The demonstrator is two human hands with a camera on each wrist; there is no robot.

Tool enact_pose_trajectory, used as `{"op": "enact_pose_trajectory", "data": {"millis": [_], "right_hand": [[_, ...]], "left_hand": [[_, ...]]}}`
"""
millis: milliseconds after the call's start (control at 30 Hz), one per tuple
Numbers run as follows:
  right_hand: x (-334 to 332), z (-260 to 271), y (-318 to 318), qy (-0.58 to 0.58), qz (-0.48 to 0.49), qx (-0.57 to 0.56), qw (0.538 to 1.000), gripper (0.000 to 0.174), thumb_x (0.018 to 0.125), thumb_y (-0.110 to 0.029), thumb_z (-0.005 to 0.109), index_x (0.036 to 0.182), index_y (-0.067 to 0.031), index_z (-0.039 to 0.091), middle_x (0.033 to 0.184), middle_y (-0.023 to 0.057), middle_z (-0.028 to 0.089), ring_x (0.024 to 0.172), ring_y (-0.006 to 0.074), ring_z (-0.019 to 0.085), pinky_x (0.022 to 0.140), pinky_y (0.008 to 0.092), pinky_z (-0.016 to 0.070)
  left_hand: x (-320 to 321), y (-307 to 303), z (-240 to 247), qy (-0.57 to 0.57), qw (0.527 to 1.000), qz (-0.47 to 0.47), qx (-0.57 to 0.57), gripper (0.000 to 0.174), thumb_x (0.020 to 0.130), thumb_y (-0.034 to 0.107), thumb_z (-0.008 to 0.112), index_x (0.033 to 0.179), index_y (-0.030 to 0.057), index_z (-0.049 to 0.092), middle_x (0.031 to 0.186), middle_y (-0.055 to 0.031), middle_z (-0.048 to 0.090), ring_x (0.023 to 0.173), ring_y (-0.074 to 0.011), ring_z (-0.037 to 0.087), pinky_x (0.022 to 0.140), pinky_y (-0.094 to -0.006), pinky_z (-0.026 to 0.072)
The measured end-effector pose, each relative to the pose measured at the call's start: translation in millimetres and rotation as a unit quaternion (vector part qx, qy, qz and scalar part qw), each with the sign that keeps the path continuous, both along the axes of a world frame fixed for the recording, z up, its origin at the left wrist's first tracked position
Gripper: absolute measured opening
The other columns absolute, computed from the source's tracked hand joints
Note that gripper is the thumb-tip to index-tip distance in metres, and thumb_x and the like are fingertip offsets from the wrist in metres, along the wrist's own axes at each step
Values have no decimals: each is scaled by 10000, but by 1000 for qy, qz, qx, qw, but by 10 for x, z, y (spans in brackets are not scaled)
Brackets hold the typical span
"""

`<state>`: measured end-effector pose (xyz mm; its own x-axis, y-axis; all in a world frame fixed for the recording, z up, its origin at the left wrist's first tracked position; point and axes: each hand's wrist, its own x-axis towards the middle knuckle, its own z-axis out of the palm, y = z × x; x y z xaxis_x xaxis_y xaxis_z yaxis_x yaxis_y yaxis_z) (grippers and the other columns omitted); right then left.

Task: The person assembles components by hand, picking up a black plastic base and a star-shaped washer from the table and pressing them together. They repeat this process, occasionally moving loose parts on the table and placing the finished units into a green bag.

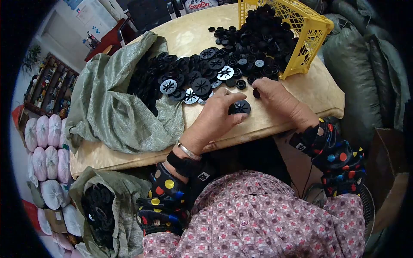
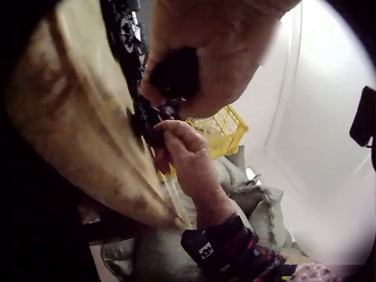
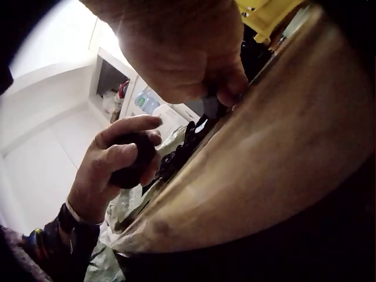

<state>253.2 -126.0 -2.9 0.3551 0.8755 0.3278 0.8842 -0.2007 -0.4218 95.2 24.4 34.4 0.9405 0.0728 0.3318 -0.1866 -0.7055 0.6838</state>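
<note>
My left hand (image 1: 206, 118) holds a black disc (image 1: 241, 107) with a star-like slot pattern between thumb and fingers, above the table's near edge. In the right wrist view that disc (image 3: 132, 164) sits within the curled fingers. Just to its right, my right hand (image 1: 279, 101) pinches a small round black cap (image 1: 257, 93) with thumb and fingertips. The two pieces are apart. Beyond the left hand lies a heap of slotted black discs (image 1: 201, 86), some shining white in the light. A pile of small black caps (image 1: 266, 41) lies behind the right hand.
A yellow plastic crate (image 1: 305, 47) lies on its side around the caps. A green woven sack (image 1: 116, 99) spills discs onto the pale table (image 1: 275, 122). Another open sack (image 1: 124, 202) with black pieces stands below at left. Stuffed sacks (image 1: 350, 64) crowd the right side.
</note>
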Motion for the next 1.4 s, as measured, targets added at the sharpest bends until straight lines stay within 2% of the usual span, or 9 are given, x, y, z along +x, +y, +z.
{"op": "enact_pose_trajectory", "data": {"millis": [200, 433, 533, 600, 633, 767, 967, 1200, 1400], "right_hand": [[-61, 68, -45, 8, 36, 0, 999, 137, 750, -46, 552, 882, -15, 531, 890, 178, 538, 903, 353, 532, 750, 412, 464], [-104, 37, -113, -36, 32, -109, 993, 211, 795, -113, 562, 978, -24, 507, 958, 185, 513, 892, 347, 533, 759, 409, 462], [-235, 87, -170, 30, 44, -4, 999, 272, 791, -86, 582, 1043, -33, 498, 980, 176, 513, 892, 338, 536, 755, 390, 468], [-414, 146, -187, 82, 65, 94, 990, 307, 784, -66, 593, 1073, -37, 495, 995, 172, 514, 892, 333, 539, 751, 379, 472], [-527, 176, -172, 126, 63, 139, 980, 311, 795, -39, 581, 1094, -37, 494, 1010, 143, 503, 892, 273, 543, 760, 336, 471], [-781, 218, -91, 163, 73, 209, 961, 319, 815, -14, 566, 1124, -18, 488, 1066, 115, 485, 931, 197, 547, 778, 292, 474], [-889, 264, -23, 80, 95, 245, 962, 301, 816, -9, 567, 1110, -7, 506, 1048, 149, 496, 915, 233, 558, 764, 295, 483], [-1014, 257, -16, 186, 43, 229, 954, 228, 845, -101, 582, 1049, -13, 533, 900, 131, 568, 780, 250, 589, 679, 309, 479], [-1119, 94, 62, 212, -30, 209, 954, 198, 886, -205, 546, 935, -13, 548, 768, 156, 591, 688, 291, 601, 602, 354, 469]], "left_hand": [[243, 6, 45, 175, 956, -34, 234, 485, 639, 190, 750, 1091, 92, 605, 913, -179, 542, 857, -348, 565, 758, -393, 473], [252, 94, -25, 134, 968, -69, 198, 366, 628, 177, 716, 941, 12, 621, 851, -233, 593, 798, -387, 596, 718, -402, 499], [110, 143, -8, 66, 993, -68, 73, 368, 690, 181, 709, 1004, 12, 618, 786, -158, 629, 708, -283, 629, 646, -334, 506], [-51, 96, 32, 186, 929, -8, -320, 388, 763, 184, 687, 1093, 3, 591, 818, -76, 620, 677, -147, 601, 611, -253, 483], [-125, 36, 14, 144, 906, -32, -396, 395, 824, 169, 637, 1169, 0, 546, 831, -23, 583, 692, -79, 551, 613, -217, 466], [-330, -90, -41, 82, 839, -59, -535, 451, 858, 198, 604, 1254, 24, 476, 919, -50, 580, 743, -103, 557, 636, -232, 476], [-454, -96, -61, 62, 851, -43, -520, 472, 852, 220, 620, 1261, 36, 475, 930, -33, 577, 750, -96, 551, 645, -223, 470], [-523, -103, -119, 50, 904, -23, -424, 489, 833, 205, 643, 1254, 22, 475, 991, -50, 572, 815, -108, 556, 705, -242, 470], [-547, -96, -193, -96, 989, 6, -110, 507, 809, 185, 651, 1237, -13, 463, 1087, -135, 551, 994, -220, 551, 856, -302, 435]]}}
